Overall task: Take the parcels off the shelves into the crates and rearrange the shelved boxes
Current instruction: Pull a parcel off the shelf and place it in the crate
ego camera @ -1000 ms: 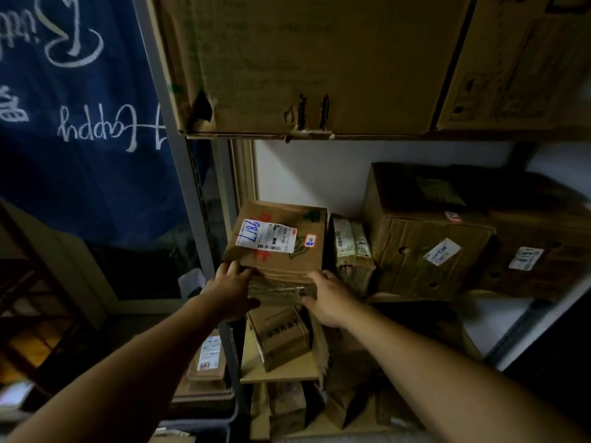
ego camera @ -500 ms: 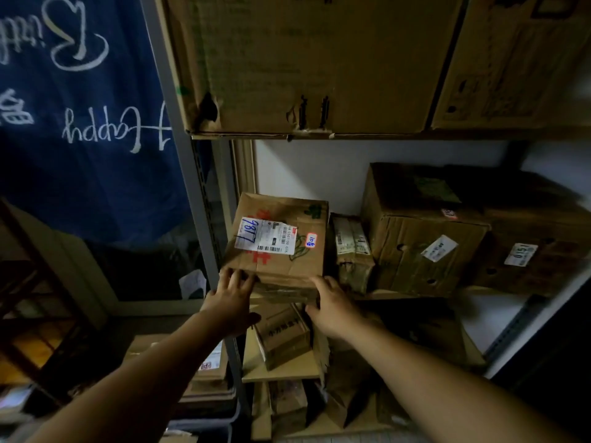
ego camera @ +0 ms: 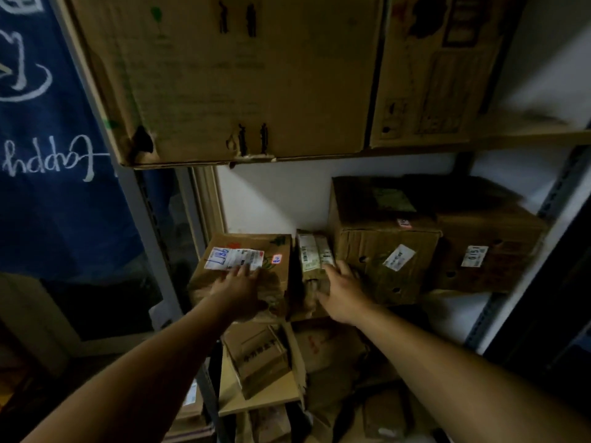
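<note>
A flat cardboard box with a white label marked 987 (ego camera: pixel 235 258) lies on the middle shelf at its left end. My left hand (ego camera: pixel 238 289) rests flat on the box's top, fingers spread, just below the label. To its right a narrow parcel (ego camera: pixel 311 254) stands on edge. My right hand (ego camera: pixel 343 289) touches the parcel's front right corner with fingers apart, between it and a large brown box (ego camera: pixel 383 251). No crate is in view.
Another brown box marked 0151 (ego camera: pixel 486 247) sits at the shelf's right. Two big cartons (ego camera: pixel 240 75) (ego camera: pixel 431 68) fill the shelf above. Smaller boxes (ego camera: pixel 256 356) crowd the shelf below. A grey shelf post (ego camera: pixel 153 235) and a blue banner (ego camera: pixel 48 187) are on the left.
The 987 box went from being held at its front edge by both hands to lying further in on the shelf. My left hand now lies on top and my right hand has shifted to the narrow parcel.
</note>
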